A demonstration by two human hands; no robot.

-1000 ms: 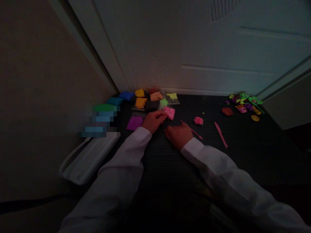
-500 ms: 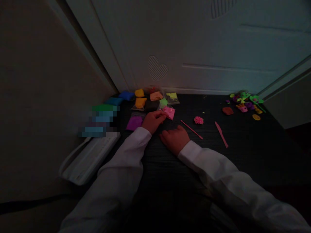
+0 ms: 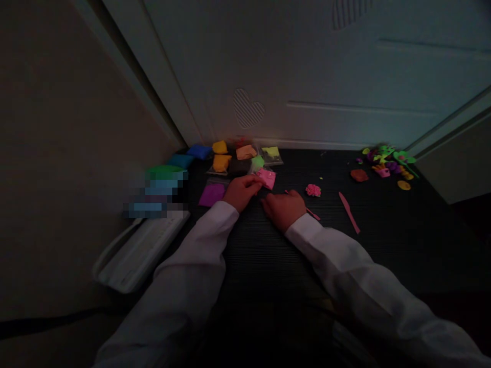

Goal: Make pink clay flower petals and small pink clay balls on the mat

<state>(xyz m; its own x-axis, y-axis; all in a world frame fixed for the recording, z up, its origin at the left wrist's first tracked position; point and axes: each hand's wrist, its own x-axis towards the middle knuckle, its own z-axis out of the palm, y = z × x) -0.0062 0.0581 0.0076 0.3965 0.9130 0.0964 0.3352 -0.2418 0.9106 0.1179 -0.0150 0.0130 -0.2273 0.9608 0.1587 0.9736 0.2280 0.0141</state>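
The fingers of the left hand [image 3: 241, 193] come together at the pink packet's [image 3: 267, 179] near-left edge, perhaps to steady it; whether they clamp it cannot be told. Those of the right hand [image 3: 284, 208] curl low just beside it, their hold hidden, covering part of a thin pink stick [image 3: 313, 213]. Nearest, at the left, lies a white power strip [image 3: 141, 250]. The pink knife [image 3: 349, 212] lies apart to the right, probably for easy reach. A ruffled pink flower [image 3: 313, 190] sits past the stick (apparently spaced to spare its petals). Bare surface [image 3: 253, 255] between the forearms gives the hands room to draw back; farther off, coloured packets [image 3: 221, 163] crowd the left hand's side, and the white panel [image 3: 326, 76] bounds the far edge.
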